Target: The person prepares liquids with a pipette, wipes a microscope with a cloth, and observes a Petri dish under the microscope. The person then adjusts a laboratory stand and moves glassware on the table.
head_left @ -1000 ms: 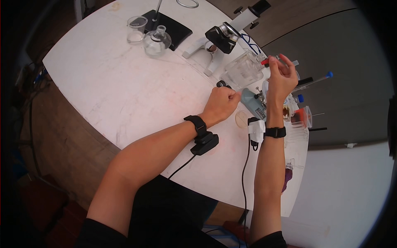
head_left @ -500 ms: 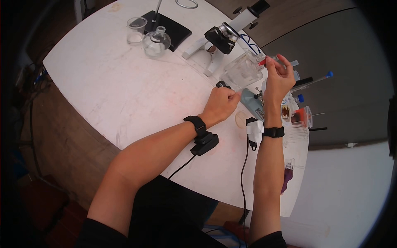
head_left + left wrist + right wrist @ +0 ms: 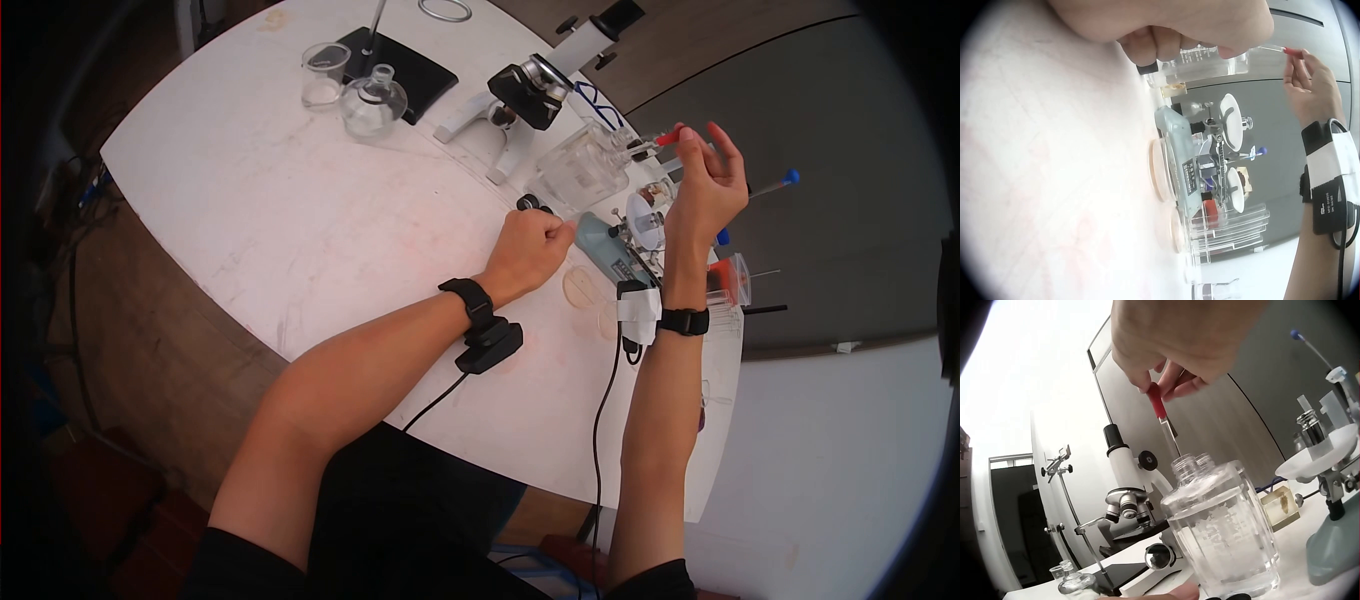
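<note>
My right hand (image 3: 708,200) pinches the red bulb of a dropper (image 3: 1157,403) between thumb and fingers. The dropper's glass tube slants down, its lower end right at the neck of a clear glass bottle (image 3: 1219,537). Raised lettering marks the bottle's side, and a second glass neck (image 3: 1204,462) shows close behind the first. On the table by the bottle's base, my left hand (image 3: 528,250) rests with its fingers curled; its palm is hidden. Black round pieces (image 3: 535,204) lie beside its knuckles.
A microscope (image 3: 535,90) stands beyond the bottle. Right of my left hand are a balance (image 3: 605,248) with white pans and flat round dishes (image 3: 580,287). Test tubes (image 3: 1235,234) stand farther along. A round flask (image 3: 374,105), a beaker (image 3: 324,80) and a stand base (image 3: 425,75) occupy the far side.
My right hand has moved right, drawing the red bulb away from the bottle neck, so the glass tube now shows between them. The left hand stays by the bottle.
</note>
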Action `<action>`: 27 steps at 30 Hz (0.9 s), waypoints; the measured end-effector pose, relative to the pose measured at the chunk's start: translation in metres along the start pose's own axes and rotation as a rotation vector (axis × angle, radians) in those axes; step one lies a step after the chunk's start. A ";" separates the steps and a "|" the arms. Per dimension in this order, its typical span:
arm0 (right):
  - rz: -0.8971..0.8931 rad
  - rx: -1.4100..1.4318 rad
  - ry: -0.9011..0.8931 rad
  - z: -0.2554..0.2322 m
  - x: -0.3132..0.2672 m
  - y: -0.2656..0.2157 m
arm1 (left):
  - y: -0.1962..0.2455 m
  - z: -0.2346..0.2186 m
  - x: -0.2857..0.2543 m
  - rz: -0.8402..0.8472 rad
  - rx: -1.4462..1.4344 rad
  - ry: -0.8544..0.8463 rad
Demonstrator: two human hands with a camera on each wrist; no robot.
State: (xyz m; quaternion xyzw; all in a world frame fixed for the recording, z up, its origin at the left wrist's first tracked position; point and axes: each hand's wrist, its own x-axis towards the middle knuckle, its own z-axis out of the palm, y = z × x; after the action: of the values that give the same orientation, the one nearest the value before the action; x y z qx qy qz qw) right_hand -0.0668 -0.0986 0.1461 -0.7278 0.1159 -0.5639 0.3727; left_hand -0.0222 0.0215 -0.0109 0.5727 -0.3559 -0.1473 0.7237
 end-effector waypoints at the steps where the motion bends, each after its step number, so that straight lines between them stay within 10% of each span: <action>1: 0.002 0.002 0.000 -0.001 0.000 -0.001 | 0.000 0.000 0.000 -0.001 -0.005 -0.001; 27: -0.092 -0.158 0.086 -0.007 -0.001 0.004 | -0.006 0.000 0.001 0.005 -0.004 -0.011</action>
State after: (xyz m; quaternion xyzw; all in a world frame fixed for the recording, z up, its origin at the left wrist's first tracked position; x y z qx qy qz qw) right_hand -0.0723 -0.1037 0.1427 -0.7346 0.1421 -0.6003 0.2825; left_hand -0.0207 0.0191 -0.0160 0.5693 -0.3610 -0.1492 0.7234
